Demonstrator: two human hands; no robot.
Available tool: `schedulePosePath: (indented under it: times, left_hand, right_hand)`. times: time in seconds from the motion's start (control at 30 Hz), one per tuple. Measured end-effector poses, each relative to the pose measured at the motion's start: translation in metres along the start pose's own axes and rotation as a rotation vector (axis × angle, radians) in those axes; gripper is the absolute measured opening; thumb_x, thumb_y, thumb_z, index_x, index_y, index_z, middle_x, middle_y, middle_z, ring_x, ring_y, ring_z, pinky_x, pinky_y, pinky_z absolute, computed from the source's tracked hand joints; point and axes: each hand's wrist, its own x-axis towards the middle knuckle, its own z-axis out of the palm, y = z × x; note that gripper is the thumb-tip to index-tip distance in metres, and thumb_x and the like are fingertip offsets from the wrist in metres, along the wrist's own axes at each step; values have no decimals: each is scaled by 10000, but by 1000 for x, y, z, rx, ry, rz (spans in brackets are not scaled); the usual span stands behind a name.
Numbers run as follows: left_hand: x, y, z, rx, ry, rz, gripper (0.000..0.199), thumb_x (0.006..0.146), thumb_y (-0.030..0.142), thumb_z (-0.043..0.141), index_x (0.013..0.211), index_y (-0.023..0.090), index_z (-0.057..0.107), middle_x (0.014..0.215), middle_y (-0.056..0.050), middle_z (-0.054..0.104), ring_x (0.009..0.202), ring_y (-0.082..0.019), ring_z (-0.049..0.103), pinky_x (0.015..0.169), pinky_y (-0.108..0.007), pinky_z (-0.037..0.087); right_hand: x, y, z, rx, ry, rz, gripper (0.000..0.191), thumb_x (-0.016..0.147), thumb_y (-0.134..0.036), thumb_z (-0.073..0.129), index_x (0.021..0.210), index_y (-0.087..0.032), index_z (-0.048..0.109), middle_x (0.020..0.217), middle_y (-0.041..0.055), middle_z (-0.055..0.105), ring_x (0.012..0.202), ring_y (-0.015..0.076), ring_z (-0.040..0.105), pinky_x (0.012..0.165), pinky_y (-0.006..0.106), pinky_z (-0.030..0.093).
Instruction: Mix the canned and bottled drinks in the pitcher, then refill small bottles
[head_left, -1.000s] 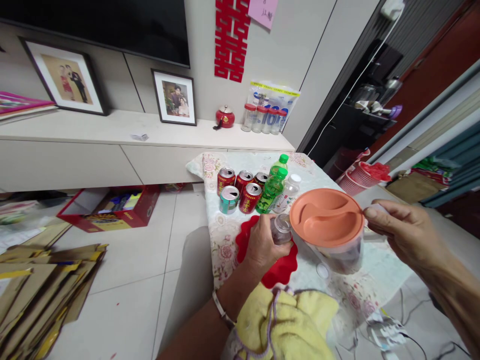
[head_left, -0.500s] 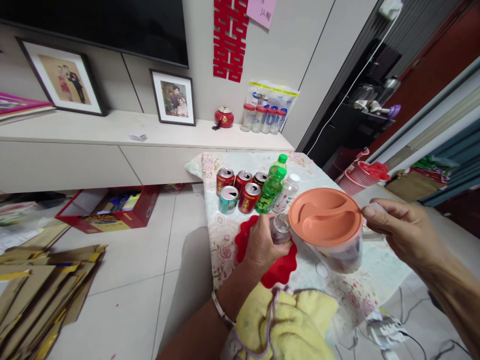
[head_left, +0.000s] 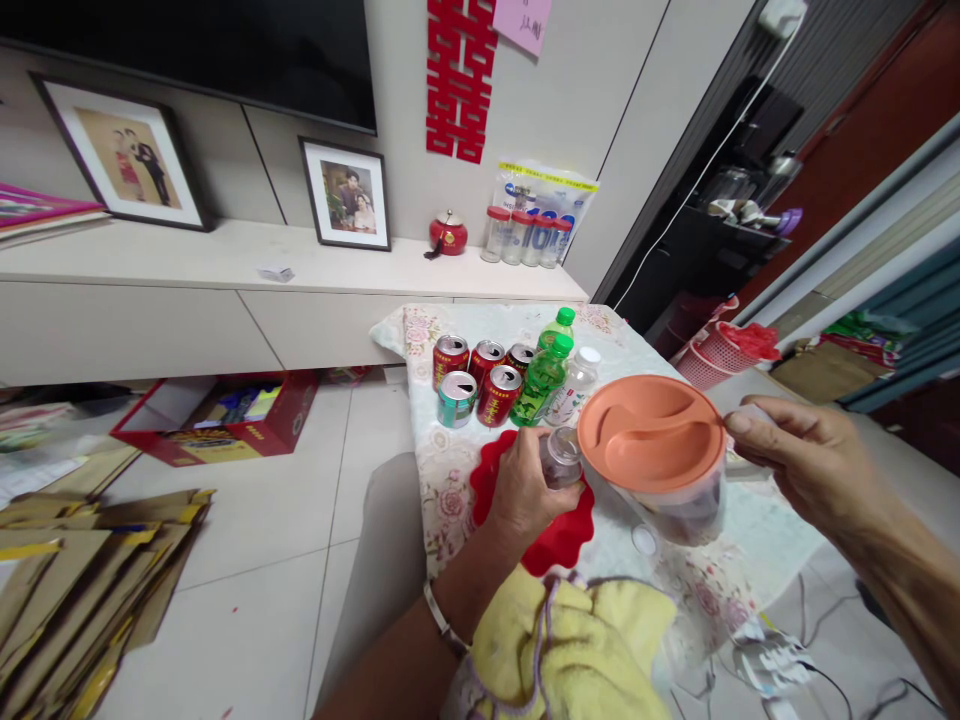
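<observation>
My left hand (head_left: 529,488) is wrapped round a small clear jar (head_left: 561,457) above a red scalloped tray (head_left: 559,548). Just right of the jar, a clear pitcher with an orange lid (head_left: 651,435) is tilted towards it, and the lid's edge is close to the jar's mouth. My right hand (head_left: 799,445) grips the pitcher by its handle, which the fingers mostly hide. Some dark contents show through the pitcher's wall. A small clear round lid (head_left: 643,540) lies on the flowered tablecloth (head_left: 450,500) below the pitcher.
Several cans (head_left: 499,395) stand behind the tray, beside green bottles (head_left: 544,380) and a clear white-capped bottle (head_left: 576,385). A yellow cloth (head_left: 570,650) lies at the near edge. Flattened cardboard (head_left: 75,590) and a red box (head_left: 225,420) are on the floor at left.
</observation>
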Motion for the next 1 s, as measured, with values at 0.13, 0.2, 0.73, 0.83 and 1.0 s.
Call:
schedulePosePath:
  times: [0.13,0.2,0.73,0.83,1.0]
  left_hand:
    - [0,0,0,14,-14,-11,639,610,333,829,1165,256,520,1082,-76,743,950,-305,755,759,-406,619]
    - [-1,0,0,10,-19,-22,640,609,326,830,1163,270,514,1077,-62,742,955,-300,754,764,-400,617]
    - [0,0,0,-12,-25,-32,629,617,316,819,1166,261,517,1063,-60,739,958,-295,751,785,-402,613]
    - [0,0,0,-21,-23,-26,630,620,324,823,1168,254,520,1064,-61,737,952,-290,752,777,-395,613]
    - [0,0,0,-15,-32,-42,631,617,287,817,1171,273,516,1073,-54,736,966,-290,748,781,-384,602]
  right_hand:
    - [0,-2,1,-10,6,-12,583,676,-616,879,557,-190,499,573,-57,344,558,101,292,521,268,173]
    - [0,-3,2,-16,6,-14,594,678,-624,875,549,-190,491,571,-59,326,557,99,277,521,270,166]
    - [0,-5,2,-9,0,1,570,665,-614,885,553,-188,523,581,-54,335,579,106,272,528,278,178]
    - [-1,-4,1,-5,4,-5,580,664,-609,887,543,-188,506,579,-56,326,577,104,265,526,277,177]
    - [-3,-7,2,-2,0,0,573,647,-611,894,543,-191,518,576,-53,341,567,105,278,517,274,188]
